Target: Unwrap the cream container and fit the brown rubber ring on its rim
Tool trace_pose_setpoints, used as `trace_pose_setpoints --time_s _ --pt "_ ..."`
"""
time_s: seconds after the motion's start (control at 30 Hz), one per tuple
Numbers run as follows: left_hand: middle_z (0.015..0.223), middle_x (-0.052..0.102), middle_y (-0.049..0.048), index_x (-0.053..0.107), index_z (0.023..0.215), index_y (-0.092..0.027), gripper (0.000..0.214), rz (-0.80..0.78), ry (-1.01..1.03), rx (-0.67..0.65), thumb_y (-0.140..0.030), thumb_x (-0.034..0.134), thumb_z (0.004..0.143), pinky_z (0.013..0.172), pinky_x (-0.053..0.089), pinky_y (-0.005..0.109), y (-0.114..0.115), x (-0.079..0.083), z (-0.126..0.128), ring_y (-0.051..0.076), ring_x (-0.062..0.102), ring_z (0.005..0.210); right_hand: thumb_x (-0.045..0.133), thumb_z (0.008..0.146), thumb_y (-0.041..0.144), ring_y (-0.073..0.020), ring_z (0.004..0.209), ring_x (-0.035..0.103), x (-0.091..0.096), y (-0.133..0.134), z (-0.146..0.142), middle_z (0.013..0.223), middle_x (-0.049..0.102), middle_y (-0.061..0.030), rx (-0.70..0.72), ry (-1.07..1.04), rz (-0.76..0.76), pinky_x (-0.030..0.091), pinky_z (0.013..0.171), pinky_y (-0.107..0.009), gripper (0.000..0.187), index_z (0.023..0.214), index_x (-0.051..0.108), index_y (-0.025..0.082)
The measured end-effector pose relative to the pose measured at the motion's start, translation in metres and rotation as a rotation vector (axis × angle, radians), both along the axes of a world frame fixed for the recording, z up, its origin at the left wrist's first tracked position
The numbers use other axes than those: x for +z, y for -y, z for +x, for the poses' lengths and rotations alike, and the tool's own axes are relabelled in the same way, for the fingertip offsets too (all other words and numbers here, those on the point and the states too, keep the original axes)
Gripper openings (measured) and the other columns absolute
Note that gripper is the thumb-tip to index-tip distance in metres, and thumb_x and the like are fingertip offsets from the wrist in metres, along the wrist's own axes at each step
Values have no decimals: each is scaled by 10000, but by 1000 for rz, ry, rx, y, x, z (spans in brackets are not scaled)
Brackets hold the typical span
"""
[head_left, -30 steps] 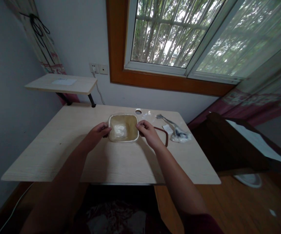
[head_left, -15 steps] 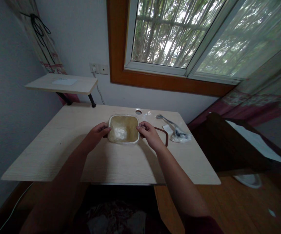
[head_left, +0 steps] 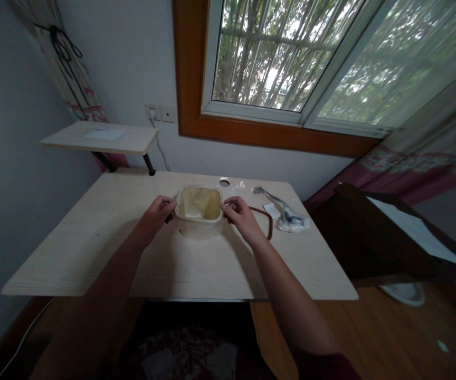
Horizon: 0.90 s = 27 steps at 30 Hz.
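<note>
A small cream rectangular bin (head_left: 200,226) with rounded corners is at the middle of the desk, its opening tilted toward me. Something thin and shiny, like clear plastic film, lies over its rim and inside. My left hand (head_left: 159,211) pinches the rim at the left side, thumb and fingers closed. On the opposite side, my right hand (head_left: 240,212) grips the rim between thumb and fingers. Just beyond that hand lies a brown rectangular ring (head_left: 270,224), partly hidden behind it.
On the pale wooden desk (head_left: 93,248), a clear plastic bag with dark contents (head_left: 291,219) lies right, near a white slip (head_left: 271,210). A round cable hole (head_left: 224,182) is at the back. A raised shelf (head_left: 133,138) stands back left; a dark wooden piece (head_left: 370,237) is right.
The bin has tipped, so its outer front wall now shows below the rim and its opening looks narrower. Both hands have stayed at its sides.
</note>
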<state>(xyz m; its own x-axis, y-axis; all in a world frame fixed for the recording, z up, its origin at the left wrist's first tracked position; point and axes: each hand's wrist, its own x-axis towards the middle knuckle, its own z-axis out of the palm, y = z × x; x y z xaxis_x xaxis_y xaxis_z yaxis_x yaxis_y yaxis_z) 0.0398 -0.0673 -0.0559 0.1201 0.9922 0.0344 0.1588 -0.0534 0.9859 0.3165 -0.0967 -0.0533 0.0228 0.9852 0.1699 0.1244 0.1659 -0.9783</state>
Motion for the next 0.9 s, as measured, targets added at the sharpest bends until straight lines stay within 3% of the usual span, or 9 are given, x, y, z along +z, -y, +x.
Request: trace_pose_setpoints --time_s 0.13,0.3,0.43,0.57,0.7,0.9 --pt "947 609 37 537 1098 -185 489 226 -54 73 -482 735 764 697 508 283 6 -4 -7 150 604 797 673 867 497 -130 655 540 -1 8 6 742 560 28 -88 44 159 421 577 -254 316 991 586 221" --pt "958 633 55 564 1055 -189 535 304 -279 -33 -512 803 702 686 531 314 15 -10 -16 179 629 805 770 808 455 -148 707 553 -3 20 7 828 592 5 28 252 294 453 646 -286 417 1104 567 240" --pt "856 646 40 605 909 -191 411 298 -549 -107 -541 752 751 663 509 324 18 -17 -17 176 607 709 844 735 433 -166 749 558 -12 22 3 925 599 -32 53 408 363 467 659 -302 544 1148 546 241" --pt "793 656 39 617 789 -193 285 338 -678 -131 -470 649 850 671 485 318 19 -24 -18 182 605 692 781 811 356 -177 776 588 -23 20 3 935 624 -37 84 449 333 485 684 -314 542 1262 501 247" --pt "824 677 55 652 810 -189 230 409 -753 -147 -393 585 894 703 486 318 19 -25 -20 189 618 722 712 868 273 -174 794 615 -29 19 7 917 643 -21 132 437 344 495 714 -318 534 1338 458 263" --pt "858 682 71 660 835 -187 212 481 -861 -168 -350 551 917 740 502 325 19 -28 -21 204 629 775 679 888 237 -165 779 614 -30 18 9 907 650 -26 67 416 432 498 706 -310 469 1318 492 255"
